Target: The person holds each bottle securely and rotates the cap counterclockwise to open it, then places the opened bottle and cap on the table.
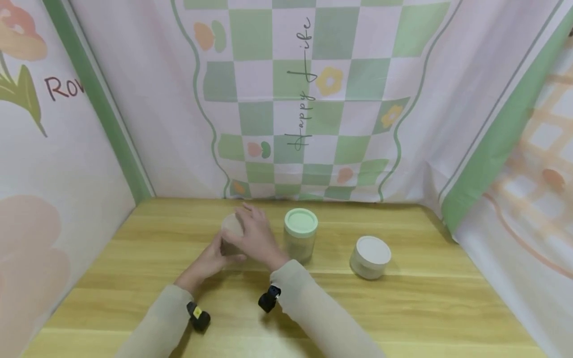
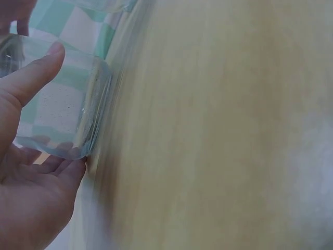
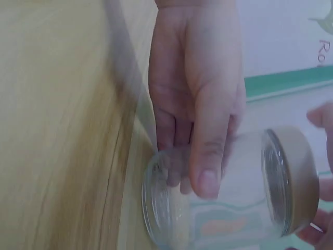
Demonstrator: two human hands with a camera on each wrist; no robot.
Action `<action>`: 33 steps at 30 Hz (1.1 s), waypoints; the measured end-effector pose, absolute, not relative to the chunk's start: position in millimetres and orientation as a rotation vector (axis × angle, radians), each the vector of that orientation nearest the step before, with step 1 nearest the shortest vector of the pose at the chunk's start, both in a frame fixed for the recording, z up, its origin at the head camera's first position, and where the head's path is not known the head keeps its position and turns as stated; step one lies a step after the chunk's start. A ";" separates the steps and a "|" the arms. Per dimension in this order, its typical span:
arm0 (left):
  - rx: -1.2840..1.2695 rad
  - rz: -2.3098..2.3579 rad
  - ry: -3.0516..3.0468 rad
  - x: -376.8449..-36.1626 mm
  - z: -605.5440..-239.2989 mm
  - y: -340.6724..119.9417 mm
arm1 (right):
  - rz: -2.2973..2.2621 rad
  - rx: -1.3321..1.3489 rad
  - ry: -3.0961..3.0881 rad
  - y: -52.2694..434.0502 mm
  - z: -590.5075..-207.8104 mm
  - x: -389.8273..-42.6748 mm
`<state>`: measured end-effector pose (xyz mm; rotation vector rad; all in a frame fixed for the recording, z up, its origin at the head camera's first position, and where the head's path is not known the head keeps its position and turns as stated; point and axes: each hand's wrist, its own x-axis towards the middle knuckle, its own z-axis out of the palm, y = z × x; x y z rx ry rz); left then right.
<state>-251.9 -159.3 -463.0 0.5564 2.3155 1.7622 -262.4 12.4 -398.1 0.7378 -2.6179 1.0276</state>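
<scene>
Your left hand [image 1: 209, 258] wraps a clear glass jar with a beige lid [image 1: 232, 233], thumb across one side and the other fingers curled under and behind it. Your right hand [image 1: 256, 237] sits over the lid end, its fingertips [image 3: 318, 115] curled round the lid's rim. The jar sits toward the back left of the wooden table [image 1: 425, 303], just left of the green-lidded jar [image 1: 300, 240]. Its long axis seems tipped off upright in the head view, lid leaning up and left, but how far, and whether its base touches the wood, I cannot tell. A white-lidded jar [image 1: 370, 256] stands well apart on the right.
</scene>
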 end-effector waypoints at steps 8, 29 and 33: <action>0.516 1.757 2.326 -251.6 -464.0 -159.6 | 0.784 0.575 -2.530 2.2 -400.8 -253.8; 0.549 1.762 2.309 -250.9 -462.1 -160.3 | 0.861 0.690 -2.568 9.8 -407.9 -265.4; 0.546 1.769 2.294 -251.0 -461.5 -159.5 | 0.990 0.764 -2.587 16.9 -403.0 -271.5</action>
